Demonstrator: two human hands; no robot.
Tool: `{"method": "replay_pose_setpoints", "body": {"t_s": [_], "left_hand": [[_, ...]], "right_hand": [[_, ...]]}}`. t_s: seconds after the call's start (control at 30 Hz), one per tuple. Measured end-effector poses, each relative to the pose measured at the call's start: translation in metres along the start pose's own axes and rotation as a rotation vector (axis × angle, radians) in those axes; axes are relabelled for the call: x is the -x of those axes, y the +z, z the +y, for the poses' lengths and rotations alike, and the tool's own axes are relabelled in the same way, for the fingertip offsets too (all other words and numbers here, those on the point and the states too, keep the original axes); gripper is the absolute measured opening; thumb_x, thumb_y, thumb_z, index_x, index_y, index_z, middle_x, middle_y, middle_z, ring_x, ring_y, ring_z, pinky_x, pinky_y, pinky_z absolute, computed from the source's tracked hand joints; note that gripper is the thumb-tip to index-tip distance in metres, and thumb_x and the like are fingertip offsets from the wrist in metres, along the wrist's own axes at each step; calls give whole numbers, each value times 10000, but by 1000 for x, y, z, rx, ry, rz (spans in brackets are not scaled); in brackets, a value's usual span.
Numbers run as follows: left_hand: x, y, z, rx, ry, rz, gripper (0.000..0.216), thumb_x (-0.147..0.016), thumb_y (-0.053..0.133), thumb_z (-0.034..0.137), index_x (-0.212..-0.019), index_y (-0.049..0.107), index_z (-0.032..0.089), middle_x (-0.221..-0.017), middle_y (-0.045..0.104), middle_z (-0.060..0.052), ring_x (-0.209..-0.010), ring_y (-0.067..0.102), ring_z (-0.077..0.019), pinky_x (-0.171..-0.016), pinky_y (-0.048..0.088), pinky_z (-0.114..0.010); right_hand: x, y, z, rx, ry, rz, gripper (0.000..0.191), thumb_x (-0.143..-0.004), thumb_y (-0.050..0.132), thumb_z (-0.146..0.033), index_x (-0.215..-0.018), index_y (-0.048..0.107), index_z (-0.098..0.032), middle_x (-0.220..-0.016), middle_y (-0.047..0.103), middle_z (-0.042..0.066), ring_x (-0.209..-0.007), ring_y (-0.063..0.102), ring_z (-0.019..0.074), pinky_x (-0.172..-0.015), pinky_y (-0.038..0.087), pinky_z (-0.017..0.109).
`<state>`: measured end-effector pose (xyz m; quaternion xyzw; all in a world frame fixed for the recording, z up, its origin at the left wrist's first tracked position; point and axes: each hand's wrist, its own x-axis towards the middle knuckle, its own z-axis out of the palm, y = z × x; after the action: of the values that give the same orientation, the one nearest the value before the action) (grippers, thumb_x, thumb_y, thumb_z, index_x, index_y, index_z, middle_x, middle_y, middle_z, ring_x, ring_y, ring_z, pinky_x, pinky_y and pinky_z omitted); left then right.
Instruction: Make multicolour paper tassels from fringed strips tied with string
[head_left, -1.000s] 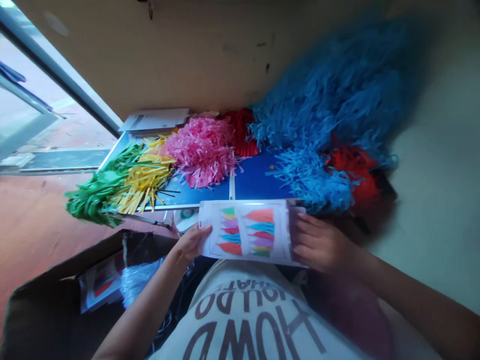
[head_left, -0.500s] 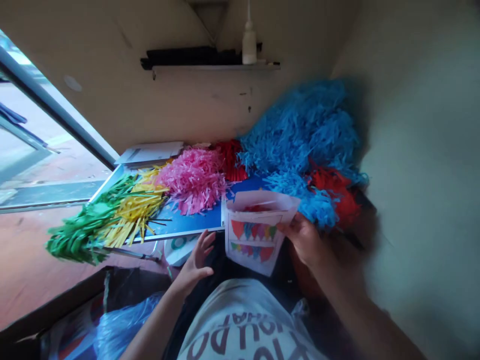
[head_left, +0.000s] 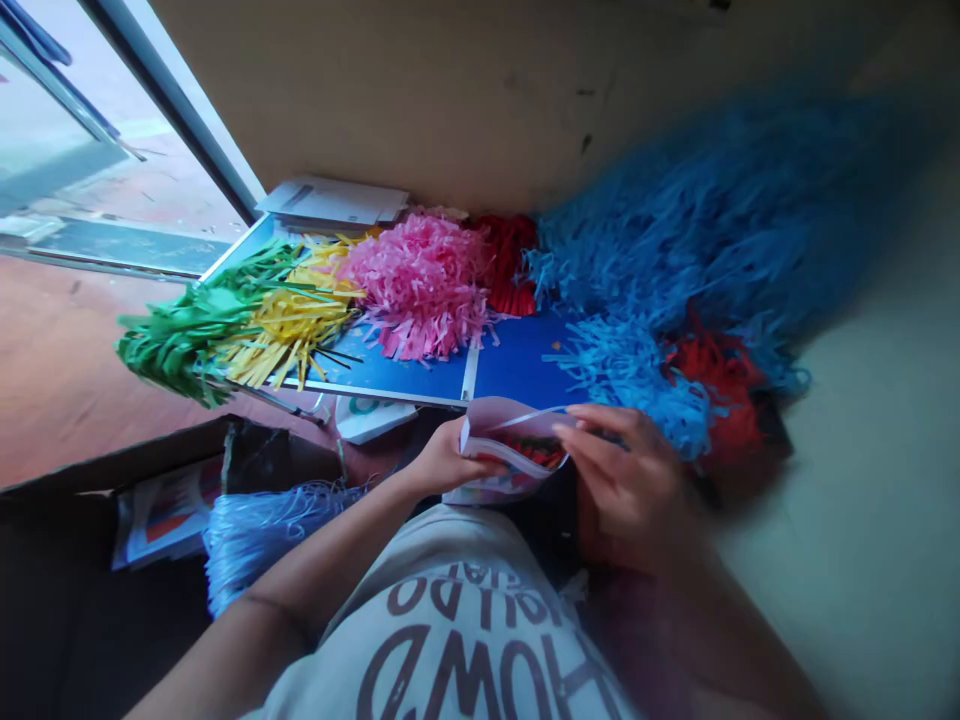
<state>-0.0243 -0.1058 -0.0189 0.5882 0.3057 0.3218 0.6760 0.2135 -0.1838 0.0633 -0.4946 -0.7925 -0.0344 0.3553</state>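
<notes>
A whitish plastic bag [head_left: 487, 488] with coloured pictures on its front is held close to my shirt, its mouth gaping upward. Red and green material [head_left: 541, 450] shows inside it. My left hand [head_left: 444, 460] grips the bag's left side, thumb across the front. At the right of the mouth, my right hand [head_left: 619, 460] pinches the bag's rim with its fingertips; this hand is slightly blurred. Beyond the bag, bundles of cut strips lie on a blue table [head_left: 517, 365]: green [head_left: 187, 325], yellow [head_left: 292, 325], pink [head_left: 424, 280] and red [head_left: 510, 260].
A large heap of blue strips [head_left: 675, 230] fills the table's right side against the wall, with red strips [head_left: 720, 385] beside it. White papers [head_left: 337, 200] lie at the back left. Below left, a dark box [head_left: 176, 455] stands near a bundle of pale blue strands [head_left: 255, 530].
My left hand has moved from open beside the bag to gripping its left side. The bag has tilted and opened upward, and my right hand has shifted to its rim. The view has tilted down.
</notes>
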Motion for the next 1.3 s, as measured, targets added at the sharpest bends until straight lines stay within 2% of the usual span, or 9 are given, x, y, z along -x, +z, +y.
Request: {"method": "replay_pose_setpoints", "body": {"t_s": [0.2, 0.33, 0.5, 0.7, 0.87, 0.93, 1.13, 1.2, 1.3], "left_hand": [[1, 5, 11, 8, -30, 54, 421, -574, 897, 311, -929, 750, 140, -834, 753, -48, -772, 672, -224, -794, 538, -326], [2, 1, 7, 13, -49, 95, 330, -532, 912, 309, -758, 733, 148, -722, 718, -26, -723, 653, -214, -762, 529, -317], [6, -3, 4, -5, -40, 28, 374, -569, 901, 281, -880, 760, 130, -848, 766, -66, -770, 683, -227, -789, 543, -323], [8, -12, -3, 47, -35, 17, 438, -580, 910, 277, -961, 759, 121, -873, 769, -81, -823, 704, -259, -833, 552, -358], [5, -15, -3, 72, -44, -6, 461, -595, 901, 298, -996, 754, 122, -883, 772, -82, -816, 709, -256, -817, 565, -356], [4, -12, -2, 28, -27, -27, 485, -604, 897, 315, -1024, 748, 124, -916, 772, -83, -840, 709, -257, -829, 568, -357], [3, 0, 6, -113, 53, -141, 610, -651, 877, 345, -1187, 685, 125, -1082, 746, -104, -1000, 694, -285, -878, 567, -365], [5, -1, 6, -102, 42, -129, 576, -664, 870, 359, -1159, 693, 124, -1078, 749, -106, -966, 701, -270, -867, 571, -361], [8, -5, 6, -37, -15, -102, 502, -636, 887, 389, -1022, 724, 111, -947, 768, -92, -845, 709, -239, -813, 578, -346]], "right_hand": [[-56, 2, -4, 164, -234, -125, 177, -963, 584, -197, -852, 720, -220, -820, 682, 39, -754, 579, 161, -706, 378, 328], [-57, 7, -14, 143, -238, -349, 173, -956, 585, -201, -840, 713, -202, -803, 711, 52, -730, 622, 165, -671, 392, 306], [-60, -8, -18, 181, -172, -694, 73, -872, 692, -200, -903, 752, -227, -804, 756, 40, -684, 672, 189, -578, 417, 295], [-50, -11, 12, -86, 80, -172, 268, -910, 680, -375, -1152, 698, -262, -1037, 722, 56, -903, 682, 206, -789, 528, 339], [-29, 10, 2, -90, 78, -23, 118, -952, 618, -273, -883, 700, -223, -870, 736, 36, -833, 655, 191, -781, 471, 338], [-34, 10, -15, 41, -8, -159, 189, -977, 587, -291, -866, 718, -210, -818, 745, 37, -782, 644, 183, -750, 426, 332], [-79, 5, -42, -35, -41, -1037, 552, -974, 445, -633, -1056, 738, -172, -1001, 767, 104, -870, 700, 247, -722, 446, 315], [-84, 1, -37, -82, -1, -1118, 548, -955, 484, -635, -1150, 717, -179, -1091, 755, 108, -910, 708, 259, -737, 471, 315], [-80, -13, -28, -127, -2, -1015, 531, -935, 552, -601, -1267, 672, -205, -1216, 721, 102, -1040, 692, 270, -834, 497, 327]]}}
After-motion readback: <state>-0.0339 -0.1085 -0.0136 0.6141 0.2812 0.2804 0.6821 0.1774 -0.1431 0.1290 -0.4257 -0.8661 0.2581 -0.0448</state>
